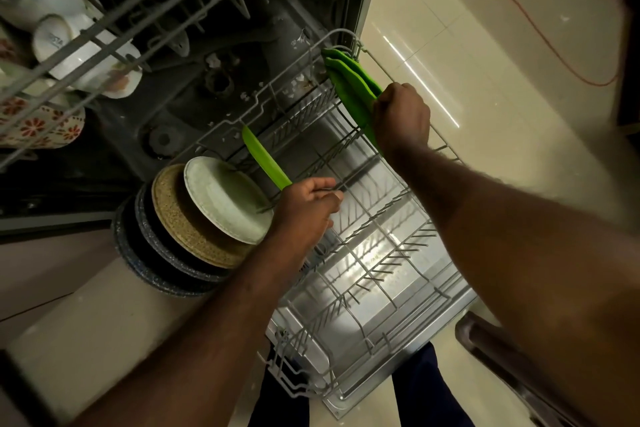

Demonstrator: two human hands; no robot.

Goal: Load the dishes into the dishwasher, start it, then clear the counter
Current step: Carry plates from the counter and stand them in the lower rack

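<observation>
1. Green plate (pixel 266 158) is standing on edge in the lower rack (pixel 374 267), at its rear-left, just beside the white plate (pixel 225 199).
2. Left grip (pixel 304 208) is closing round the near edge of that green plate, fingers curled over it & over the rack wires.
3. Right grip (pixel 401 115) is making a tight fist round the near edge of the green plates (pixel 349 80); approx. three, pressed together, standing on edge at the rack's rear-right corner.
4. Lower rack is sitting pulled out over the open dishwasher door (pixel 346 402); the middle & front rows of tines are holding nothing.
5. Left side of the rack is carrying a row on edge: white plate, then a tan speckled plate (pixel 180 218), then dark blue speckled plates (pixel 149 253), each overlapping the next.
6. Upper rack (pixel 121 28) is showing top-left w/ white mugs (pixel 86 59) & a floral cup (pixel 45 125) in it.
7. Orange cord (pixel 540 35) is lying across the tiled floor (pixel 485 97) on the right.
</observation>
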